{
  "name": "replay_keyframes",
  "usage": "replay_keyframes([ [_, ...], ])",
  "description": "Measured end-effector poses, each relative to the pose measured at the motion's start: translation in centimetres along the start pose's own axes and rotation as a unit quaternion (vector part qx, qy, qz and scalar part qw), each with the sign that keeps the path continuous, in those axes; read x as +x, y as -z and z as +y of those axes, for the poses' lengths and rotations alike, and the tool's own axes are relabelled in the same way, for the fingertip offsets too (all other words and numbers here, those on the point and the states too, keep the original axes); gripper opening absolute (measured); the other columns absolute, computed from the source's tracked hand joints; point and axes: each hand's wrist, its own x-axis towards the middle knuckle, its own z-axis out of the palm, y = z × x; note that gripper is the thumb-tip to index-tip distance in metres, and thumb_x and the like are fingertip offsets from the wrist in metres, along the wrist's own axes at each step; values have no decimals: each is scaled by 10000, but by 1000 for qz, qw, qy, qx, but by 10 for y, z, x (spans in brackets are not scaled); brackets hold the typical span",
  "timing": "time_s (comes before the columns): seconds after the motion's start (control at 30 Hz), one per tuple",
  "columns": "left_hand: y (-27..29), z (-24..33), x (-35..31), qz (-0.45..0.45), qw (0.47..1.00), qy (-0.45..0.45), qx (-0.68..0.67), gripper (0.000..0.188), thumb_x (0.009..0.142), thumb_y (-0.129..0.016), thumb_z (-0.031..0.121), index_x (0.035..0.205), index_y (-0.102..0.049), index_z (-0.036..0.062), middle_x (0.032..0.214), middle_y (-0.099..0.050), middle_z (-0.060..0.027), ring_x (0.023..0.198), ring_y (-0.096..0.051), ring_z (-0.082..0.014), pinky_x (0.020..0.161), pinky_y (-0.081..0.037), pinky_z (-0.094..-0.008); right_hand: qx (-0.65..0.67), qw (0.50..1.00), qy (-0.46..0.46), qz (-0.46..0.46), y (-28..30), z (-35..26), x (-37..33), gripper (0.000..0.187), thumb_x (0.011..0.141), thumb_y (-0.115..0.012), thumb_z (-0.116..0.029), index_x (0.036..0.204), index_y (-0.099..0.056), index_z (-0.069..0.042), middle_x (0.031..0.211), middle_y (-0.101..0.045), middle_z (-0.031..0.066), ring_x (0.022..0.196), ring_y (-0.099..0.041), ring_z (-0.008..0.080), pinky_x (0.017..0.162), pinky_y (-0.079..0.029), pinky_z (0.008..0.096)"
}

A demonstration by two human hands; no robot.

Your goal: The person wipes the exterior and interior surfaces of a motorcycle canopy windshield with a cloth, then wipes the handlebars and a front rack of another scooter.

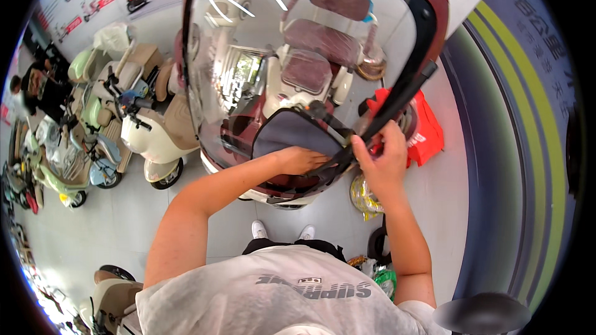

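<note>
In front of me stands a dark red and cream vehicle with a large clear windshield (223, 80) framed in dark red and black. A dark grey panel (288, 133) shows low behind or at the windshield. My left hand (300, 160) reaches across it, its fingers stretched toward the right corner and the tips partly hidden at the black trim. My right hand (386, 155) is closed with thumb and fingers around a long black strip (397, 100) at the windshield's lower right edge. The strip slants up and right, its upper end standing off the frame.
Purple-brown padded seats (323, 40) under plastic wrap show through the windshield. A red bag (427, 127) and a plastic-wrapped yellow bundle (364, 197) lie to the right. Several parked scooters (149, 136) line the left, with a person (46, 87) beyond. A blue striped wall (515, 118) curves along the right.
</note>
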Motion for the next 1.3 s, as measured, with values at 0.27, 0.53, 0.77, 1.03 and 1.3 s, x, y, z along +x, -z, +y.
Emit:
replay_keyframes([
  [0.27,22,6,-94,56,887,437,-138,846,758,-722,627,1520,-446,382,1602,-405,-29,1174,-651,-257,787,-583,-425,-23,995,-100,-16,-8,26,19,319,847,-800,-208,914,-543,-32,814,-523,62,794,-514,206,735,-443,351],
  [0.53,-36,3,-185,355,704,614,-51,1031,768,-711,569,1597,-313,102,1677,-199,-219,1540,-153,-469,1230,-122,-590,-58,993,-95,-29,-24,47,40,291,882,-781,-196,911,-553,-18,777,-535,42,740,-508,167,701,-443,324],
  [0.77,-65,40,-157,408,494,759,-120,812,1004,-533,380,1567,-197,-98,1678,-154,-237,1531,-142,-466,1240,-123,-532,-73,990,-121,-14,-35,60,50,313,897,-781,-244,930,-566,-19,771,-544,31,706,-513,141,663,-447,308],
  [1.03,-35,97,-61,395,500,752,-169,767,1063,-421,378,1566,-128,-121,1684,-82,-256,1543,-79,-464,1239,-105,-528,18,999,-50,3,-11,56,24,288,941,-705,-215,1132,-629,-14,866,-582,64,817,-563,187,763,-473,329],
  [1.3,49,90,12,506,560,612,-236,643,1082,-391,371,1505,-304,-106,1540,-379,-231,1414,-370,-346,1188,-248,-413,32,999,-33,10,86,104,-59,288,924,-669,-234,1114,-609,-26,887,-549,95,862,-560,251,829,-428,382],
])
